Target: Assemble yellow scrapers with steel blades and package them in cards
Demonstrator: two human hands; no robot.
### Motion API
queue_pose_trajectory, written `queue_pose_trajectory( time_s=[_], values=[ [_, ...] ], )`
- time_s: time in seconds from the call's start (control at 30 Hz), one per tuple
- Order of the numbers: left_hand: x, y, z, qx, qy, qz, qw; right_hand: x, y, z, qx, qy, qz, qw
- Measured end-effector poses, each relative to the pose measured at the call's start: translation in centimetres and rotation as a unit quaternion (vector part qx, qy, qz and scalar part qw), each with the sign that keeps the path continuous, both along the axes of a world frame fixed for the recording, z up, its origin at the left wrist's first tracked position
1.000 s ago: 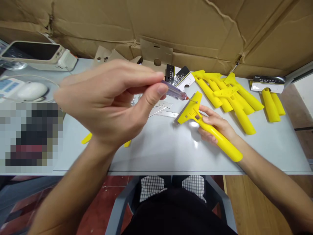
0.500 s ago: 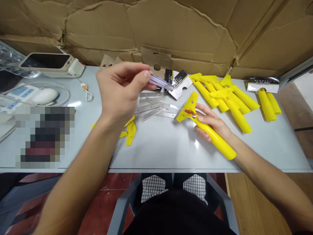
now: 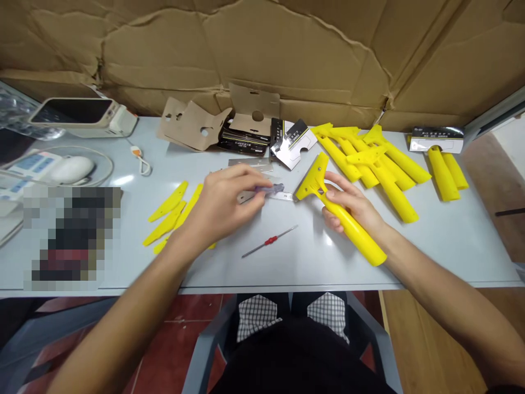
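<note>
Saw the R hand (image 3: 353, 205), fingers wrapped round the neck of 1 yellow scraper (image 3: 356, 234), held over the desk (image 3: 311, 271), head twd. the L hand (image 3: 229, 198). L fingers were pinched on 1 clear driver grip (image 3: 276, 189). Betw. the hands, nearer the desk's front edge, lay 1 shaft (image 3: 270, 241) w/ a red collar. Min. 4 yellow plates (image 3: 168, 202) lay by the L wrist; min. 2 blades (image 3: 250, 162) nr. the L hand, exact no. hidden. Far R: pile of min. 5 handles (image 3: 397, 191), plus 2 spares (image 3: 443, 178) w/ 1 card (image 3: 437, 143).
</note>
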State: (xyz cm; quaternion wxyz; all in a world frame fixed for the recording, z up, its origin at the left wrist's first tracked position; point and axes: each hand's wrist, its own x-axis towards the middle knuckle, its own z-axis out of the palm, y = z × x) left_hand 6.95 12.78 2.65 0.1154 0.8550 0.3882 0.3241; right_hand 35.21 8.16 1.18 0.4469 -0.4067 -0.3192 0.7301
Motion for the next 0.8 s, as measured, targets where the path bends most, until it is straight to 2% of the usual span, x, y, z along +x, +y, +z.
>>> queue_pose_trajectory(
  time_s=[0.17,0.27,0.37,0.47,0.5,0.57,0.63,0.7,0.8],
  values=[
    [-1.3,-1.7,-2.2,0.016,0.047,-0.034,0.998,-0.1,-0.6,0.3,0.11,-0.108,-0.009,0.988],
    [-0.8,-2.9,-2.4,0.072,0.047,-0.022,0.996,-0.4,-1.2,0.3,0.221,-0.217,-0.017,0.951],
    [0.7,-5.9,-1.6,0.132,0.046,-0.028,0.99,-0.8,-1.6,0.1,0.295,-0.284,-0.011,0.912],
    [2.6,-9.8,-1.3,0.125,0.163,-0.105,0.973,-0.9,-1.7,-0.2,0.316,-0.294,0.001,0.902],
    [3.0,-10.9,-1.6,0.127,0.196,-0.112,0.966,-0.9,-1.8,-0.3,0.319,-0.296,0.004,0.9],
    [3.5,-12.2,-2.3,0.136,0.194,-0.101,0.966,-0.9,-1.7,-0.4,0.327,-0.299,0.007,0.896],
    [3.4,-12.2,-2.9,0.112,0.179,-0.092,0.973,-0.7,-1.7,-0.5,0.344,-0.303,0.003,0.889],
    [3.1,-11.2,-3.2,0.086,0.173,-0.094,0.977,-0.6,-1.6,-0.5,0.367,-0.319,-0.006,0.874],
    [3.2,-8.6,-3.2,0.095,0.177,-0.096,0.975,-0.2,-1.4,-0.3,0.422,-0.372,-0.032,0.826]
  ],
)
